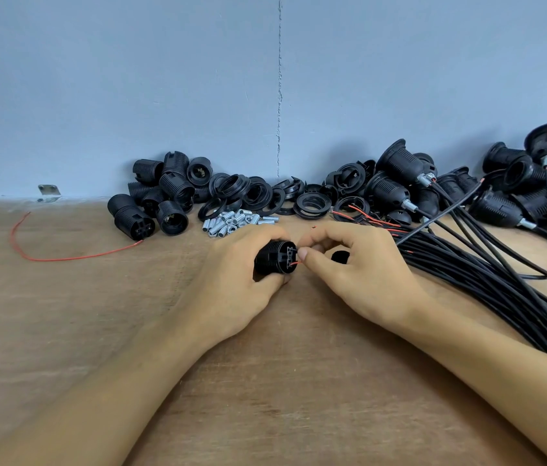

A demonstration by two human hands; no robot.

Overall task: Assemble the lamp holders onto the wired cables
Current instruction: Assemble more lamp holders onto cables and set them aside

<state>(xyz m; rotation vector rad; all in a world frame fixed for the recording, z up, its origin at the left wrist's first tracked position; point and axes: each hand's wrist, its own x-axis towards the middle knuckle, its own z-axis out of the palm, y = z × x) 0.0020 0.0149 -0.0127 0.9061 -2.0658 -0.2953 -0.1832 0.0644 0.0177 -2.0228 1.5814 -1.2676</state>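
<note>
The left hand (231,287) grips a black lamp holder (274,260) held sideways at the middle of the tabletop (282,381), its fingers (252,235) curled round the body. The right hand (359,274) pinches a thin red wire (295,263) at the holder's terminal end. A small black part (339,256), perhaps a cap, shows under the right palm. A bundle of black cables (487,274) lies just beside the right hand.

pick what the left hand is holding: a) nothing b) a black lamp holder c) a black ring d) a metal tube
b, the left hand grips a lamp holder on its side, while the right hand pinches a red wire at its end.
</note>
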